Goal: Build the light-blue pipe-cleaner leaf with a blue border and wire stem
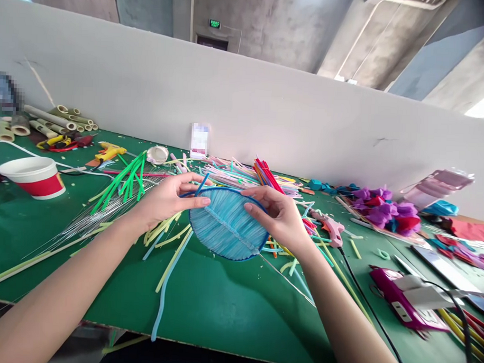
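A flat blue leaf [228,226], apparently made from fuzzy craft stems, is held up above the table between my two hands. Dark blue edging runs round it, a raised midrib crosses it, and a thin wire trails from its lower right. My left hand [173,197] pinches the upper left edge with thumb and fingers, where a short dark blue stem end [203,184] sticks up. On the upper right edge, my right hand [278,214] grips with thumb in front and fingers along the rim. Loose pale yellow and light blue stems [164,292] lie below the left hand.
Green stems [126,183] and wires lie left of centre, near a paper cup [33,177] and yellow glue gun [109,152]. A pink glue gun [333,229], purple flowers [384,210] and a magenta power strip [400,303] stand right. A white partition [150,88] rises behind.
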A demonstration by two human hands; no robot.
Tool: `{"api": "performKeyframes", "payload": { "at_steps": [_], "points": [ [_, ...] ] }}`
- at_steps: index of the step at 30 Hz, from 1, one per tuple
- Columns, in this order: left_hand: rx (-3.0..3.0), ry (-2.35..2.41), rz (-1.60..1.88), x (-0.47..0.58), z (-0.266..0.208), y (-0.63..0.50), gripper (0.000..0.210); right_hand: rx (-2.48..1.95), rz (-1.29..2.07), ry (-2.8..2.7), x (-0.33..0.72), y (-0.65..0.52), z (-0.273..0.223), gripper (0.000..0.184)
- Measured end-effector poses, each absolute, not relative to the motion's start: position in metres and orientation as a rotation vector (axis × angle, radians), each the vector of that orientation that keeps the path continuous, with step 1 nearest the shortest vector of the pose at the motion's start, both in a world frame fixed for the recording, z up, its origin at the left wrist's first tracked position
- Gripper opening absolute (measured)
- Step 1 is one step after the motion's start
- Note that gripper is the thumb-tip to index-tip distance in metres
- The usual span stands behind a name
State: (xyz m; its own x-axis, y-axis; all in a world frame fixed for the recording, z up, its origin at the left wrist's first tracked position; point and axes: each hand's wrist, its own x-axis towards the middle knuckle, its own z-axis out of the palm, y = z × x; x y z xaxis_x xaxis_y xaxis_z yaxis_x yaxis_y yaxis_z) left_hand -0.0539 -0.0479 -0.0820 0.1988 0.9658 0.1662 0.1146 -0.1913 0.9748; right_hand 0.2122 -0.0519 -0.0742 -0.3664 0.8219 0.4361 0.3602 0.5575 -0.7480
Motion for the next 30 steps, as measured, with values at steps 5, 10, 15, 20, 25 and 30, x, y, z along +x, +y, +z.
{"api": "performKeyframes", "payload": {
  "at_steps": [5, 10, 15, 20, 25, 30],
  "points": [
    [1.620, 0.934, 0.701, -0.072, -0.070, -0.050, 0.047, -0.924, 0.706, -1.971, 0.213, -0.055, -0.072, 0.028],
    [1.631, 1.068, 0.905, -0.062, -0.078, -0.048, 0.027, -0.888, 0.724, -2.025, 0.209, -0.054, -0.074, 0.026],
    [1.498, 1.112, 1.076, -0.044, -0.091, -0.046, 0.029, -0.866, 0.691, -2.047, 0.206, -0.055, -0.075, 0.025],
    [1.514, 1.110, 1.096, -0.040, -0.096, -0.047, 0.031, -0.887, 0.636, -2.076, 0.207, -0.055, -0.075, 0.024],
    [1.523, 1.099, 1.092, -0.038, -0.095, -0.049, 0.034, -0.864, 0.610, -2.093, 0.208, -0.054, -0.076, 0.024],
    [1.542, 1.069, 1.088, -0.035, -0.094, -0.051, 0.036, -0.836, 0.603, -2.066, 0.206, -0.056, -0.076, 0.022]
  ]
}}
